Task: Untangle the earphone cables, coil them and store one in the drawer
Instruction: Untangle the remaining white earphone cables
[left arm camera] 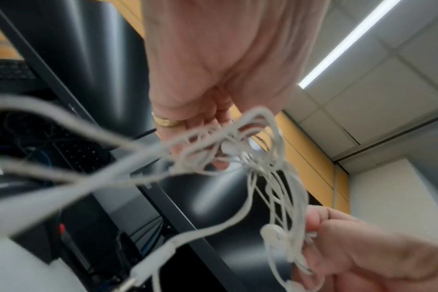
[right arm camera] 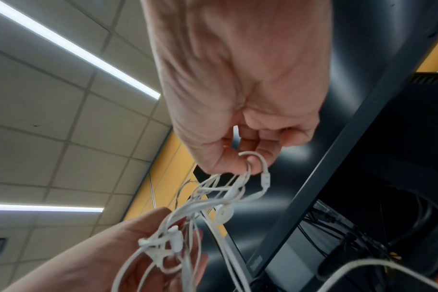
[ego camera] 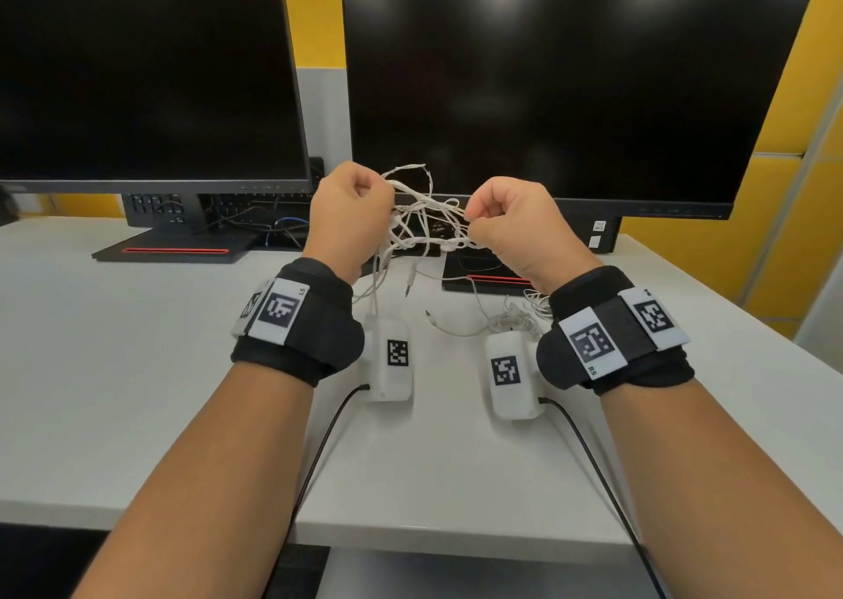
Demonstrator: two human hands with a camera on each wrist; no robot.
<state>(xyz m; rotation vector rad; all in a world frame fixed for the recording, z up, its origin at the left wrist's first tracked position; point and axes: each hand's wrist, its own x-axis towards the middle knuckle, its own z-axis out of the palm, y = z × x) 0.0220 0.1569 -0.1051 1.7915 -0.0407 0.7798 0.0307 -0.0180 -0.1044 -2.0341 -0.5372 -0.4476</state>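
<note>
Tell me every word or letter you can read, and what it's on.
"LS": white tag on the black left wristband.
"RS": white tag on the black right wristband.
Logo on the black monitor bezel: too blurred.
White stickers behind the right monitor: too small.

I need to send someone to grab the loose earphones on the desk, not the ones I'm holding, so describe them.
Start at the right monitor's stand base on the white desk. Just in front of it, beside the right hand's wristband, lies a small heap of thin white earphone cable. Unlike the tangled cables held up between both hands, it rests on the desk untouched.
</note>
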